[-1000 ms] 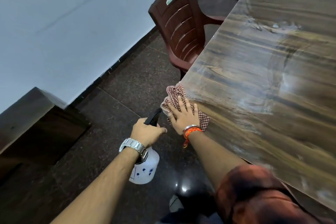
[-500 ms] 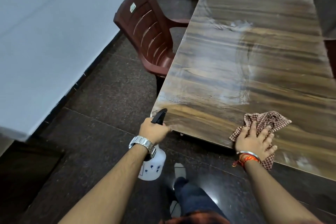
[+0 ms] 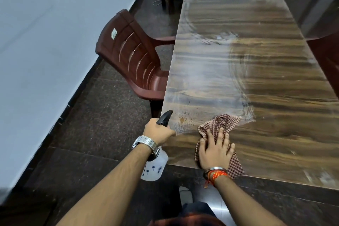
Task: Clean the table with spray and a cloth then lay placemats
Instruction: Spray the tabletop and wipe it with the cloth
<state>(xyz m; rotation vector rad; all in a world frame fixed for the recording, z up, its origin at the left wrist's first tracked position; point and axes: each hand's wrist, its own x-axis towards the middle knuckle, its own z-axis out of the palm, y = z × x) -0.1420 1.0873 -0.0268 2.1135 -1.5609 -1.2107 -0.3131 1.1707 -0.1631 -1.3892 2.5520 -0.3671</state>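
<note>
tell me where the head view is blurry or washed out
Head view: a pale sheen washes out the grain left of centre on the table; its near right edge smears with motion blur; the wide lens bows the dark skirting; the right hand on the cloth and left hand on the spray bottle look sharp.

- Long wood-grain table (image 3: 286, 115), pale wet smears (image 3: 207, 77) across its left half.
- Checked cloth (image 3: 222, 122) crumpled at the near edge, by the near-left corner.
- Droplets (image 3: 180, 122) speckle the left edge beside it.
</note>
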